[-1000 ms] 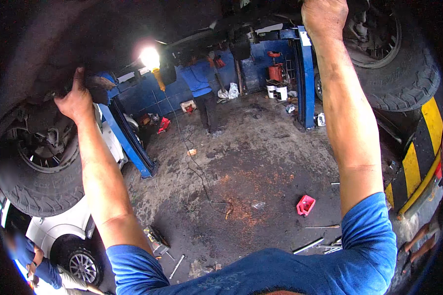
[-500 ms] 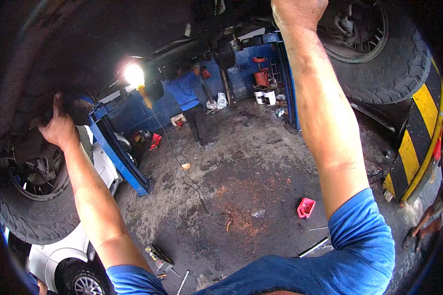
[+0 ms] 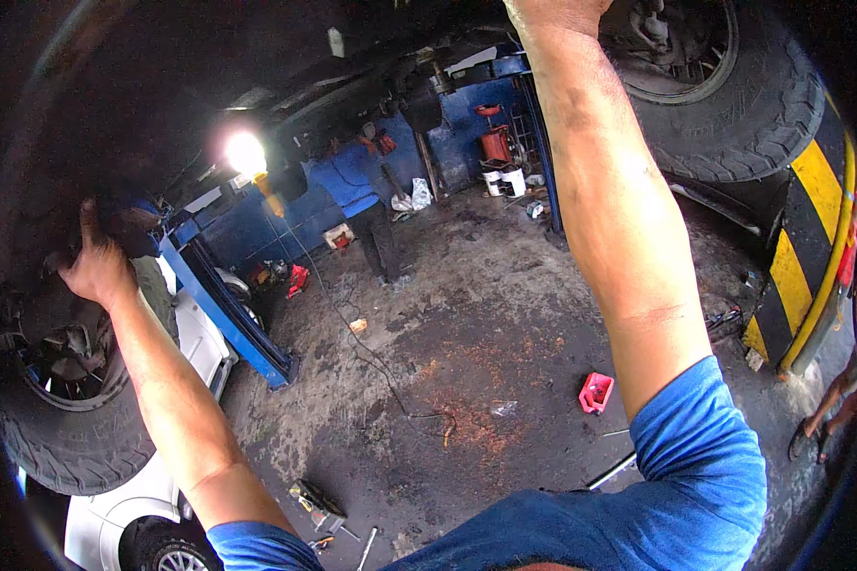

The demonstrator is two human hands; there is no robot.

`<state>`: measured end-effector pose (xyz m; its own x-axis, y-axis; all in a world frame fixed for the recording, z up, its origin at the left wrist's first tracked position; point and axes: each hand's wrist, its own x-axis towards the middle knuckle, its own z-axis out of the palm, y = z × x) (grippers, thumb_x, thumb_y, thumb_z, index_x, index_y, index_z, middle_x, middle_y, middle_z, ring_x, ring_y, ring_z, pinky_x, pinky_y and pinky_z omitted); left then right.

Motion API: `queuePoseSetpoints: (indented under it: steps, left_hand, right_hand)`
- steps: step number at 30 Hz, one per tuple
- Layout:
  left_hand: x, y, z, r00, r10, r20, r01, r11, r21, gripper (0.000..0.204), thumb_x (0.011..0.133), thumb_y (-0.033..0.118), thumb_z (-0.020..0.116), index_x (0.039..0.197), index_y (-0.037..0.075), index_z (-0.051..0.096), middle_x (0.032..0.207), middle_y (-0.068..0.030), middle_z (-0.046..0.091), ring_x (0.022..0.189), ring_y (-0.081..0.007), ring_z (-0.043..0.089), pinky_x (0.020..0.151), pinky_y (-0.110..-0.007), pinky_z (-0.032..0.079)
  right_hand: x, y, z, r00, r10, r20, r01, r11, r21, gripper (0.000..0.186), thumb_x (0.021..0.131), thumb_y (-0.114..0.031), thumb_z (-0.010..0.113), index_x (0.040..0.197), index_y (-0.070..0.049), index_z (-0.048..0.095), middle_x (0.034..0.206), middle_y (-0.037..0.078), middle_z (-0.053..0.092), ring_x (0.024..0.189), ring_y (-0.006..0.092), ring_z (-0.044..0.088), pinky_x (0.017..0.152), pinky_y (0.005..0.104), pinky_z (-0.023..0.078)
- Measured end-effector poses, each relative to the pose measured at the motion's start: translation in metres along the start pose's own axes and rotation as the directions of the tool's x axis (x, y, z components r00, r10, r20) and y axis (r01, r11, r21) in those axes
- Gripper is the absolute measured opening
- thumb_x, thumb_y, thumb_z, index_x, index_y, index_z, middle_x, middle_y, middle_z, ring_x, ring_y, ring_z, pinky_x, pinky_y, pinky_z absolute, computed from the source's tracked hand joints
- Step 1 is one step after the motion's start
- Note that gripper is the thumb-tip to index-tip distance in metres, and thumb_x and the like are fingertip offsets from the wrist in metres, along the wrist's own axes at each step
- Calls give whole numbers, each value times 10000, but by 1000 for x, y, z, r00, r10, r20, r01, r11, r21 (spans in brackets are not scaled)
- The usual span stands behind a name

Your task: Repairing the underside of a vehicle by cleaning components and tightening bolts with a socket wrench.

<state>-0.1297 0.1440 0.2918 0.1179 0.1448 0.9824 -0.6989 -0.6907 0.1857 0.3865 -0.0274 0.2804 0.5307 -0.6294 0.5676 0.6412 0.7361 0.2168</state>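
Observation:
Both my arms reach up under a raised vehicle, whose dark underside (image 3: 190, 67) fills the top. My left hand (image 3: 100, 271) is up at the left, beside the inner side of a wheel with a chunky tyre (image 3: 76, 457). One of its digits points up and the others curl into the shadow around a dark part that I cannot make out. My right hand (image 3: 564, 14) is cut off by the top edge, near another raised tyre (image 3: 733, 143). Its fingers are out of the picture, so what it touches is hidden. A lit work lamp (image 3: 248, 157) with a yellow handle hangs between my arms.
Blue lift posts (image 3: 229, 309) stand left and right. A person in a blue shirt (image 3: 348, 186) stands at the back. On the stained floor lie a trailing cable (image 3: 367, 357), a pink-red tray (image 3: 596, 392) and metal bars (image 3: 611, 471). A yellow-black striped post (image 3: 800, 247) stands right; a white car (image 3: 114, 509) left.
The view has shifted slightly, so the lamp, the back wall and both hands sit a little further left. Both arms stay raised in much the same pose.

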Motion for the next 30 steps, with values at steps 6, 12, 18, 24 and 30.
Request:
queuePoseSetpoints:
  steps: [6,12,18,24,30]
  left_hand:
    - [-8,-24,39,995,-100,-25,97,988,-118,830,878,487,377,1428,-91,149,1512,-233,135,1380,-383,143,1136,-507,45]
    - [-18,-20,85,914,378,-146,-119,594,796,772,910,441,366,1415,-105,159,1498,-241,160,1364,-374,182,1140,-469,75]
    - [-16,-22,56,933,307,-187,-138,786,603,644,928,331,359,1382,-110,241,1431,-281,267,1297,-361,310,1112,-432,182]
    - [-12,-20,22,954,225,-200,-141,922,361,525,946,221,352,1348,-115,323,1363,-321,374,1230,-348,437,1084,-396,289]
    - [-3,-15,-4,935,4,353,185,847,-498,706,909,356,350,1380,-147,195,1455,-281,224,1341,-388,221,1128,-478,113]
  right_hand:
    - [-3,5,-11,994,59,90,-52,995,-82,261,920,-172,534,1012,60,606,744,92,652,642,131,599,593,282,475]
    - [3,5,-10,996,69,52,-70,997,13,251,919,-168,539,1010,55,609,751,88,654,636,128,598,587,275,478]
    - [-1,4,-14,989,131,66,-125,989,-78,254,923,-171,539,1024,52,608,759,77,654,644,119,593,595,273,479]
    - [-3,11,-14,991,118,61,-117,993,-6,258,925,-168,537,1030,60,600,761,71,650,643,118,590,594,269,477]
    - [-1,16,-15,994,80,77,-81,997,8,265,926,-163,535,1050,65,590,788,77,654,656,115,590,594,264,475]
